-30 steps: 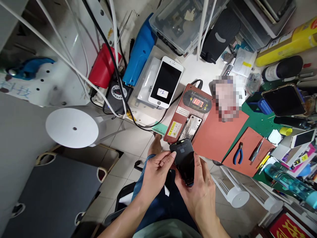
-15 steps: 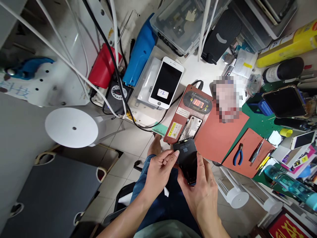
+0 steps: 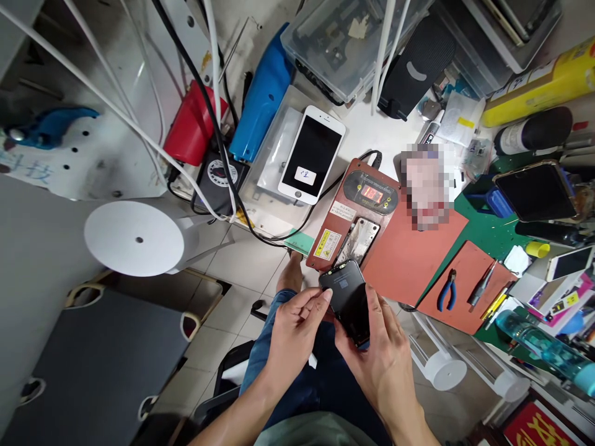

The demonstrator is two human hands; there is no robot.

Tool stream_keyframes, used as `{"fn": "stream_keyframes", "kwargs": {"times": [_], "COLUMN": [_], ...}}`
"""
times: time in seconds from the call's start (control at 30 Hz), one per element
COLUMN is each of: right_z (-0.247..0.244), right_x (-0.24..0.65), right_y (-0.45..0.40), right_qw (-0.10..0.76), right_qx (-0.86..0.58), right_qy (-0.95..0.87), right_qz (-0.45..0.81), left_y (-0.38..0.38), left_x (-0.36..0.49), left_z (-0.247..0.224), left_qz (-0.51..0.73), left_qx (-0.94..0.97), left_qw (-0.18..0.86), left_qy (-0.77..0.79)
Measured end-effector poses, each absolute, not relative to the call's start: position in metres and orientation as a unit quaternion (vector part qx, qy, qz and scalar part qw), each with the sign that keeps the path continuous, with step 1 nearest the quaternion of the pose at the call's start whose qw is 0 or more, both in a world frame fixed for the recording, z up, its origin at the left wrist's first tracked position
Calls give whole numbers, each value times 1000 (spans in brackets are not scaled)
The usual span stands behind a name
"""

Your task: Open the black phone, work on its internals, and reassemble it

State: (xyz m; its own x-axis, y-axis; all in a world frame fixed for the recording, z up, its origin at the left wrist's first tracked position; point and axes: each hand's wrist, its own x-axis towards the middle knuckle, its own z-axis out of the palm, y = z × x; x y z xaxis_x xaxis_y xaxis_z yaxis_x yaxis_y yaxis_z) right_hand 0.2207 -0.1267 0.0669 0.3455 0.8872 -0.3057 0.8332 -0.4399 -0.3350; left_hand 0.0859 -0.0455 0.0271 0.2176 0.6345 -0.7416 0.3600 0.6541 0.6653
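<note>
A black phone part (image 3: 349, 297) with a small printed square on it is held over my lap, at the table's front edge. My left hand (image 3: 297, 328) pinches its upper left edge between thumb and fingers. Along its right side and lower end, my right hand (image 3: 379, 347) grips it. Just beyond it sits a reddish-brown heating device (image 3: 338, 214) with a lit red display and a metal plate (image 3: 360, 240) on it. A white phone (image 3: 312, 155) with a small label on its dark screen lies behind, to the left.
Blue-handled pliers (image 3: 447, 292) and a pen-like tool (image 3: 482, 286) lie on a red mat (image 3: 465, 266) at the right. Black and white cables (image 3: 218, 124) hang across the left. A blue tool (image 3: 263, 93) and plastic box (image 3: 344, 43) stand behind; a bottle (image 3: 539, 347) lies at the right.
The top end of the black phone part has tilted slightly to the left. Both hands keep their hold, and my left hand has shifted a little to the left.
</note>
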Motion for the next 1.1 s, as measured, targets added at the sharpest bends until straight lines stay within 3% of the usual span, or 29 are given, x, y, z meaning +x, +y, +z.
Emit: {"fn": "stream_keyframes", "kwargs": {"times": [0.2, 1.1], "right_z": [70, 67], "right_x": [227, 236], "right_y": [-122, -113], "right_qw": [82, 93], "right_qx": [-807, -789], "right_qy": [-533, -549], "right_qz": [239, 261], "left_y": [-47, -41], "left_x": [83, 81], "left_z": [31, 31], "left_qz": [100, 96], "left_qx": [336, 347], "left_qw": [709, 695], "left_qy": [612, 622]}}
